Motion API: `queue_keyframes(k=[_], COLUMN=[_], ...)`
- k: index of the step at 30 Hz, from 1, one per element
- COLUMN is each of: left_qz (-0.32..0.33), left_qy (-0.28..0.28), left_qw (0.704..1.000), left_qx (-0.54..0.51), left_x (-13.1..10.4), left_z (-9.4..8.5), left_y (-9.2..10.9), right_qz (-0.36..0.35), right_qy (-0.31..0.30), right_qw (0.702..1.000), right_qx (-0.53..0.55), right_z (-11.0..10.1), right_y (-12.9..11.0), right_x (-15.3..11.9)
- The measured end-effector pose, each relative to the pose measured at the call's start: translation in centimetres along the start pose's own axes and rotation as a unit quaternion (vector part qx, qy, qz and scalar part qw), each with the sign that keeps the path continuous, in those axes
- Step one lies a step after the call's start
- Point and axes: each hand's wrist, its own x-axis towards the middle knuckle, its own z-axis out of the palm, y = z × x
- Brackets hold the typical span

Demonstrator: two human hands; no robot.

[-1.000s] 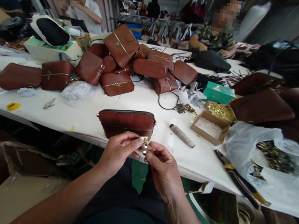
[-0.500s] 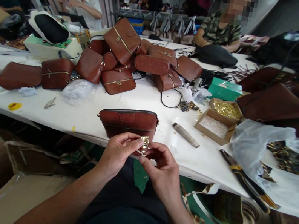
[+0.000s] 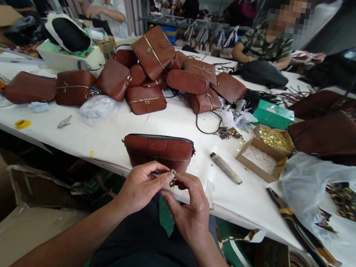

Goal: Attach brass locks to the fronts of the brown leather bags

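L hand (image 3: 141, 187) pinches small gold fitting (image 3: 173, 179) btwn thumb & forefinger, R hand (image 3: 195, 207) half-curled just beside it w/ thumb parted below, contact unclear, brown bag (image 3: 160, 149) on white table (image 3: 179, 124) just beyond both hands, marks on yellowish block (image 3: 108, 49) well beyond L hand too small to read.

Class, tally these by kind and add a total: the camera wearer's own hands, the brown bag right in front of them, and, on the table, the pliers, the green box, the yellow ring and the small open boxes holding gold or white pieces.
Left hand and right hand: 2
Brown bag: 1
Pliers: 1
Green box: 1
Yellow ring: 1
Small open boxes: 2
Total: 8
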Motion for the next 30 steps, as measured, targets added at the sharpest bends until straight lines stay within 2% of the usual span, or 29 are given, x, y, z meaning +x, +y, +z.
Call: queue_keyframes(k=[3,5,7,9,11,13,16,19,22,25,30], left_qz=[-0.001,0.012,0.021,0.019,0.005,-0.013,-0.036,-0.055,-0.045,-0.024,0.009], left_qy=[-0.008,-0.008,-0.024,-0.050,-0.080,-0.107,-0.133,-0.137,-0.158,-0.170,-0.150], left_qw=[1.000,0.998,0.995,0.994,0.993,0.992,0.990,0.987,0.979,0.975,0.979], left_qx=[0.030,0.065,0.089,0.098,0.087,0.063,0.017,-0.059,-0.124,-0.141,-0.139], left_x=[-0.2,-0.2,-0.1,0.0,0.1,0.1,0.2,-0.1,-0.8,-1.5,-2.0], left_z=[-0.2,-0.5,-1.0,-1.4,-1.8,-1.9,-1.8,-1.7,-1.8,-2.0,-2.1], left_y=[0.1,0.2,0.4,0.5,0.5,0.4,0.2,0.0,0.0,0.1,0.2], right_qz=[0.023,0.083,0.162,0.199,0.164,0.094,0.029,0.029,0.037,0.042,0.054], right_qy=[0.012,0.000,-0.049,-0.098,-0.094,-0.054,-0.040,-0.044,-0.009,0.011,-0.021], right_qw=[1.000,0.996,0.979,0.964,0.975,0.992,0.998,0.997,0.998,0.997,0.991], right_qx=[0.008,0.045,0.111,0.148,0.120,0.066,0.044,0.048,0.047,0.067,0.122], right_z=[0.4,0.2,-0.2,-0.6,-0.8,-0.8,-0.5,-0.5,-0.8,-1.0,-1.2], right_y=[-0.2,-0.6,-1.0,-1.4,-1.5,-1.6,-1.5,-1.5,-1.7,-1.6,-1.4], right_x=[-0.1,-0.1,-0.1,-0.1,-0.1,-0.3,-0.6,-0.8,-0.8,-0.8,-1.0])
